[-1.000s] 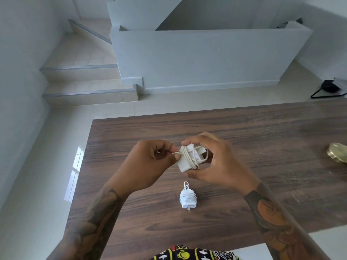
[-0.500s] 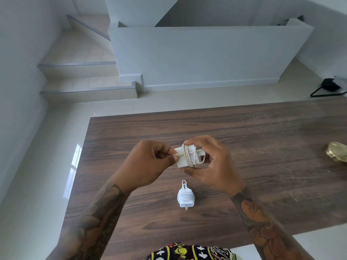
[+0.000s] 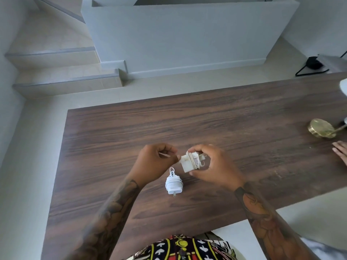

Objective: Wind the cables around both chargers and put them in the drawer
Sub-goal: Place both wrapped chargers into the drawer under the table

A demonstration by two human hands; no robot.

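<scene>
At far left, pale tiled steps (image 3: 62, 72) climb beside a plain white half-wall (image 3: 187, 34) above a glossy light floor. Nearer, the dark wood-grain bench (image 3: 206, 119) spreads flat and matte. Above it the left hand (image 3: 154, 164) is curled, its fingers (image 3: 169, 153) pinching the thin white cable end (image 3: 164, 155). On the bench just below and between the hands lies the wound charger (image 3: 173, 183), a small rounded white plastic block wrapped in neat coils, prongs pointing toward the person. To its right, held above the bench, the right hand (image 3: 214, 166) grips the square charger (image 3: 189, 162), boxy, off-white, with cable looped around its middle. Far right stand a round brass lamp base (image 3: 322, 127) and another person's fingertips (image 3: 339, 151) on the bench; a black stand (image 3: 311, 66) rests on the floor behind.
</scene>
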